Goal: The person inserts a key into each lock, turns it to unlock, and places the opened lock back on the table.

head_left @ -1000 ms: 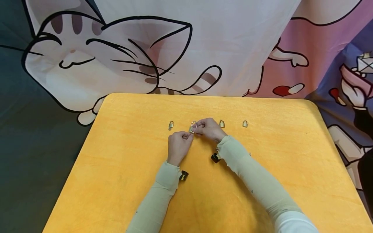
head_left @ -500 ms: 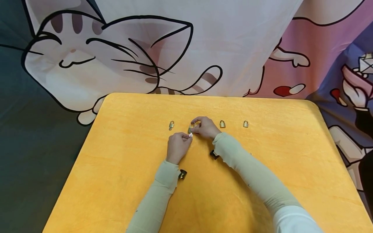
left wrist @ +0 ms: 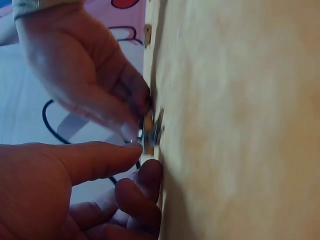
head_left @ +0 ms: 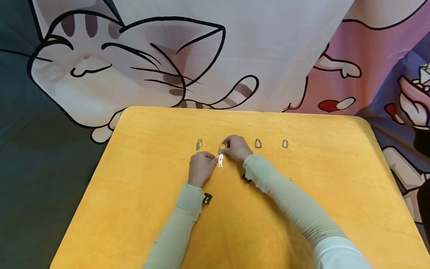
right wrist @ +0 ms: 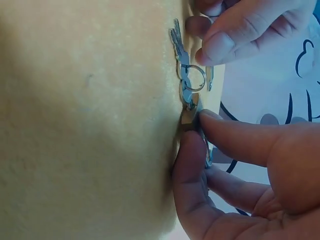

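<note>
My right hand (head_left: 237,147) pinches a small brass padlock (head_left: 220,151) between thumb and fingers, near the table's far side. Its shackle points away from me and looks taller than those on the other padlocks. From the lock's near end a bunch of silvery keys (head_left: 220,160) hangs on a ring; in the right wrist view one key (right wrist: 188,95) sits at the keyhole end, beside the key ring (right wrist: 204,75). Just left of the keys, my left hand (head_left: 201,168) has its fingers loosely bent, with nothing visible between thumb and forefinger.
Another brass padlock (head_left: 199,143) lies to the left, with something small at its near end. Two more, a nearer padlock (head_left: 258,143) and a farther padlock (head_left: 285,144), lie to the right. A tiny object (head_left: 290,179) shows beside the right sleeve. A printed curtain (head_left: 268,45) hangs behind the table.
My left hand has let go of the keys and moved slightly left, so they show fully below the lock. The right hand keeps its grip on the padlock.
</note>
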Demonstrator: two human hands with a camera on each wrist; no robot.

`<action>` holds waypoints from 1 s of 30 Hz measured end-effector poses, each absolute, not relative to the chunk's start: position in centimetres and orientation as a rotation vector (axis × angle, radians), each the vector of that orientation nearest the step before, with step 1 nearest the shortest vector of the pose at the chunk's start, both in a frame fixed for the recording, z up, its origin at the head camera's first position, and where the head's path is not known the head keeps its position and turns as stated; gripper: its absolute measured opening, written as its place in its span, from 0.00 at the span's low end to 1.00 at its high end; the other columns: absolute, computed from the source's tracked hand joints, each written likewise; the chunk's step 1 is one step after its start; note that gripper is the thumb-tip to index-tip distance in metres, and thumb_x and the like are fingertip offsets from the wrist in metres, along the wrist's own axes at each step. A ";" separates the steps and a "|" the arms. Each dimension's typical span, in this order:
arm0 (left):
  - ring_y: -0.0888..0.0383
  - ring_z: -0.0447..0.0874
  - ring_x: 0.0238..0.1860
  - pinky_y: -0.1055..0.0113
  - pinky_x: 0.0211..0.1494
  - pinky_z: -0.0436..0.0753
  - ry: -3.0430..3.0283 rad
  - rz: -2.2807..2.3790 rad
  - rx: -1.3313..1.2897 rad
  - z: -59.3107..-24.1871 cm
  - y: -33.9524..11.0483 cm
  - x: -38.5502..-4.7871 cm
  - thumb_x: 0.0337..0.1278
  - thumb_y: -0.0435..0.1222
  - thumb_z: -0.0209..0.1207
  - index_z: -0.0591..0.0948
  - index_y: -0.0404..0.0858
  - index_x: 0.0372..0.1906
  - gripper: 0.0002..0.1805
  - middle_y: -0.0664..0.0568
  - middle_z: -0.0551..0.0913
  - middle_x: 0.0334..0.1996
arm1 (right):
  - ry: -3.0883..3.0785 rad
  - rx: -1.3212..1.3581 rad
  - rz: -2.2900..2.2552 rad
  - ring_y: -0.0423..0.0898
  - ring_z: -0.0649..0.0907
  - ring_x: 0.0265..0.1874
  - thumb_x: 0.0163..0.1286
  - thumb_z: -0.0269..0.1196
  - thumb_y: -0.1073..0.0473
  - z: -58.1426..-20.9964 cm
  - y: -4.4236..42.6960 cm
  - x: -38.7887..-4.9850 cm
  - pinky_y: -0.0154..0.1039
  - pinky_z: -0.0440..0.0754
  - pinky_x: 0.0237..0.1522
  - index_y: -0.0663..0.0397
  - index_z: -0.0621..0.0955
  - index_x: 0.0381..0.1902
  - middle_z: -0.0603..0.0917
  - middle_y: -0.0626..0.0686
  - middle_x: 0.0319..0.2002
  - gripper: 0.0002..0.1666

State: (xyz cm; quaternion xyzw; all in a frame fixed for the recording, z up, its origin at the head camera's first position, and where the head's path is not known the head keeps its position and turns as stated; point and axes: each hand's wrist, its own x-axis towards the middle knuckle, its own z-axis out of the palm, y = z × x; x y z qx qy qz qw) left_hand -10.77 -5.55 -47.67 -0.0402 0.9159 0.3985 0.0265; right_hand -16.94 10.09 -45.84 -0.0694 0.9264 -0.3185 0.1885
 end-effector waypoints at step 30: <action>0.49 0.84 0.25 0.54 0.29 0.83 2.866 0.914 -0.422 -47.4 -9.4 -15.1 0.63 0.44 0.61 0.89 0.38 0.25 0.17 0.47 0.87 0.25 | 2.572 -0.185 -0.993 0.45 0.81 0.32 0.73 0.64 0.59 -44.4 6.9 -18.2 0.38 0.79 0.38 0.59 0.84 0.55 0.84 0.53 0.38 0.16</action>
